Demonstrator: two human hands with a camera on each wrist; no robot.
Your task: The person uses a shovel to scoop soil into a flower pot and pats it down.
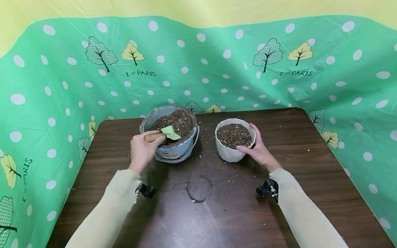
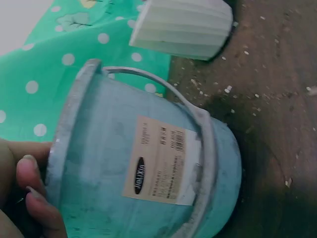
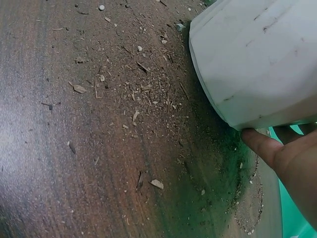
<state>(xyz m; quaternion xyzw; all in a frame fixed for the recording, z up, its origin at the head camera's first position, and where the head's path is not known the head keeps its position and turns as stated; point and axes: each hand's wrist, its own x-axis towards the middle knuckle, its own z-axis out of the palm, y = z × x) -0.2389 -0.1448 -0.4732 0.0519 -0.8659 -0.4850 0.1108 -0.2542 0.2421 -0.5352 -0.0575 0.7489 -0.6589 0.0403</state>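
Observation:
My left hand [image 1: 141, 150] pinches the wooden handle of a small trowel [image 1: 170, 133] with a light green blade. The blade lies over the dark soil in a blue bucket [image 1: 186, 146] at the back left. In the left wrist view, the fingers are right at the rim of the bucket [image 2: 109, 148], and the trowel is hidden. My right hand [image 1: 260, 152] grips the right side of a white ribbed pot [image 1: 228, 152] nearly full of soil, thumb toward the front. The right wrist view shows the thumb against the lower wall of the pot [image 3: 262, 64].
Both containers stand near the back of a dark wooden table [image 1: 226, 222]. A ring of soil [image 1: 199, 189] marks its middle, and wood bits and crumbs lie scattered around the pot. A green dotted curtain [image 1: 195, 78] encloses the back and sides.

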